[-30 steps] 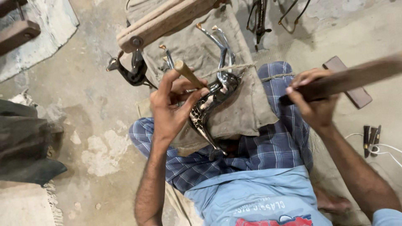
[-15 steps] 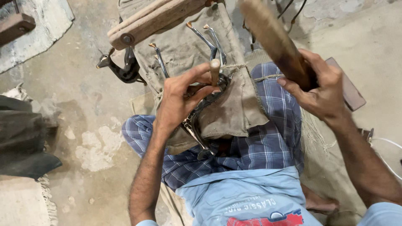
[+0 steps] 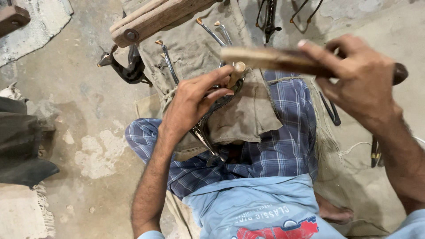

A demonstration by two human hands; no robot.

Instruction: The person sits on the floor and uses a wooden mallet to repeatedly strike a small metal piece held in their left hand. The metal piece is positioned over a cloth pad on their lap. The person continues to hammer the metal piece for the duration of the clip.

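My left hand (image 3: 195, 99) grips a small chisel with a pale wooden handle (image 3: 237, 71), held against a shiny metal piece (image 3: 206, 137) lying on a tan cloth (image 3: 248, 119) over my lap. My right hand (image 3: 354, 79) is shut on a wooden mallet stick (image 3: 265, 57), which lies level just above the chisel's top end. Curved metal rods (image 3: 208, 28) stick out from under the cloth beyond my left hand. My legs are in blue checked fabric (image 3: 274, 155).
A wooden block with a bolt (image 3: 155, 17) lies at the top. A dark metal animal figure (image 3: 126, 68) stands on the concrete floor to the left. Dark tools (image 3: 270, 15) lie at the top, thin tools (image 3: 330, 108) at the right. Dark cloth (image 3: 22, 146) sits at the left edge.
My right hand has swung the wooden stick down from a raised, upright position until it is level over the chisel head. My left hand keeps the chisel on the metal piece.
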